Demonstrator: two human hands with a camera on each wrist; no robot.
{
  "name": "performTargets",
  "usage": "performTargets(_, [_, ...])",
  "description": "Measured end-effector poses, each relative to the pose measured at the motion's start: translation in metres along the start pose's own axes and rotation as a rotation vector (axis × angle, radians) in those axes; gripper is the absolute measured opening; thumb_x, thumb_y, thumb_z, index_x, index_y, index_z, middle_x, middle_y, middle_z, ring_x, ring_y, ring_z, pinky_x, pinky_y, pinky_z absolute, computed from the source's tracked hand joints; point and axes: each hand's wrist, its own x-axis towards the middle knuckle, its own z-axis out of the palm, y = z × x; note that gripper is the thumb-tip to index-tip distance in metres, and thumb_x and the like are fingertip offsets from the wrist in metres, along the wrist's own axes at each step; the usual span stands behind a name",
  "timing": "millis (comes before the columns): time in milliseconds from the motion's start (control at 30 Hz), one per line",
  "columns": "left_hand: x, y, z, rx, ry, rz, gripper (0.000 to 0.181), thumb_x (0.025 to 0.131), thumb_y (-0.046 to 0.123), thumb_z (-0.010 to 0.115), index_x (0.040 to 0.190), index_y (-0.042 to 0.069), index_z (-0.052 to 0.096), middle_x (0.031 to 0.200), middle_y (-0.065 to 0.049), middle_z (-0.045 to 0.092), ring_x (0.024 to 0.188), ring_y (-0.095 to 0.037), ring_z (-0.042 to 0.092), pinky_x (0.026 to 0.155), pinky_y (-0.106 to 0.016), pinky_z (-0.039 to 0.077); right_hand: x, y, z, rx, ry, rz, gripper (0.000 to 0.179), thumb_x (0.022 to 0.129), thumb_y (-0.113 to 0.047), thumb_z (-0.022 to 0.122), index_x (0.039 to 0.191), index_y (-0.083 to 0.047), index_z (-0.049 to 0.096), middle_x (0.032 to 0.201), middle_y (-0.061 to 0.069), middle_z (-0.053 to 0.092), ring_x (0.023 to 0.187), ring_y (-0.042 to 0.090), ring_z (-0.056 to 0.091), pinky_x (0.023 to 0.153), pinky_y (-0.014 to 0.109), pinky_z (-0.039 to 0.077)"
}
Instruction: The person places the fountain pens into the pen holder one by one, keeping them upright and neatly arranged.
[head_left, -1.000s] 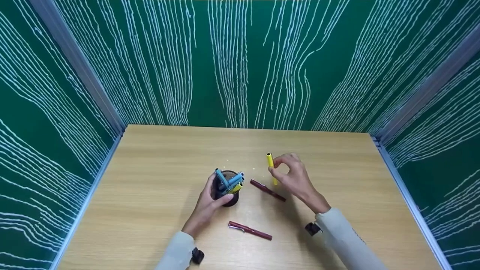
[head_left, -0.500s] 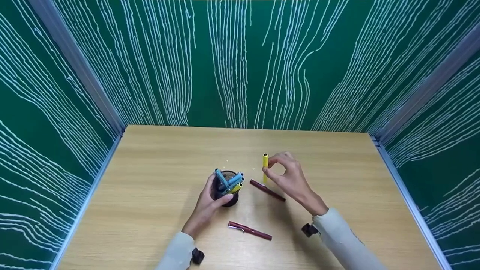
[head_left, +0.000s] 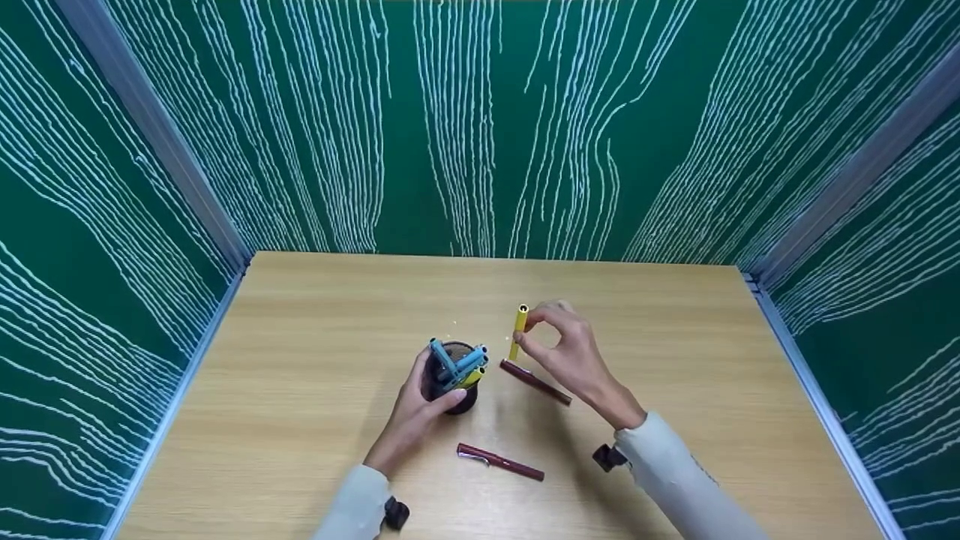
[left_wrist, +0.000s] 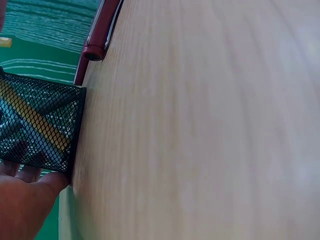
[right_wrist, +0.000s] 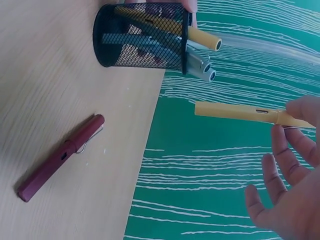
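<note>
My left hand (head_left: pixel 416 401) grips a black mesh pen holder (right_wrist: pixel 145 37) standing on the table, thumb and fingers around its side. Several blue pens (head_left: pixel 469 362) and a yellow pen (head_left: pixel 474 376) lean inside it. Above the table, to the holder's right, my right hand (head_left: pixel 566 349) pinches another yellow pen (right_wrist: pixel 235 111) between thumb and fingertips, its other fingers spread. That pen hangs nearly upright in the head view, apart from the holder. Below it on the table lies a dark red pen (head_left: pixel 535 382).
A second dark red pen (head_left: pixel 500 461) with a metal clip lies nearer the front of the wooden table (head_left: pixel 300 315). Green panels (head_left: pixel 405 127) with white wavy lines wall in the back and sides. Small pale specks dot the tabletop behind the holder.
My right hand has moved left with the pinched yellow pen, closer to the pen holder. The left hand, the holder and both dark red pens have stayed in place.
</note>
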Motion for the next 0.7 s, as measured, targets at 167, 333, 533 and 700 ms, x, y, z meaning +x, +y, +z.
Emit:
performTargets(167, [0.0,0.001,0.0,0.01,0.002,0.005,0.101,0.095,0.025,0.086,0.174,0.009,0.025,0.168,-0.019,0.046,0.156,-0.036,0.042,0.133,-0.052,0.022,0.002,-0.005,0.003,0.031,0.018,-0.013,0.016,0.092,-0.008,0.09,0.105,-0.013,0.082,0.106,-0.002,0.074,0.109,0.021,0.062,0.1,0.054,0.053])
performTargets(333, [-0.001,0.0,0.0,0.028,0.005,0.029,0.102,0.094,0.029,0.087,0.174,0.007,0.026,0.167,-0.021,0.047,0.155,-0.038,0.044,0.132,-0.055,0.025,0.003,-0.009,0.007,0.068,0.034,0.01,0.016,0.093,-0.008,0.089,0.106,-0.013,0.082,0.108,-0.002,0.074,0.11,0.02,0.064,0.104,0.051,0.052])
performTargets(533, [-0.001,-0.001,0.0,0.051,0.017,0.021,0.102,0.096,0.032,0.086,0.174,0.007,0.025,0.167,-0.022,0.048,0.154,-0.039,0.045,0.131,-0.056,0.028,0.002,-0.012,0.014,0.117,0.02,0.034,0.016,0.094,-0.009,0.089,0.107,-0.014,0.082,0.11,-0.003,0.074,0.112,0.019,0.064,0.107,0.051,0.051])
performTargets(700, [-0.001,0.002,0.001,0.028,0.013,-0.004,0.102,0.095,0.027,0.086,0.174,0.008,0.024,0.168,-0.02,0.046,0.155,-0.036,0.043,0.132,-0.054,0.023,-0.001,-0.012,0.02,0.161,0.008,0.055,0.016,0.095,-0.011,0.088,0.109,-0.017,0.083,0.112,-0.005,0.074,0.114,0.018,0.066,0.109,0.052,0.051])
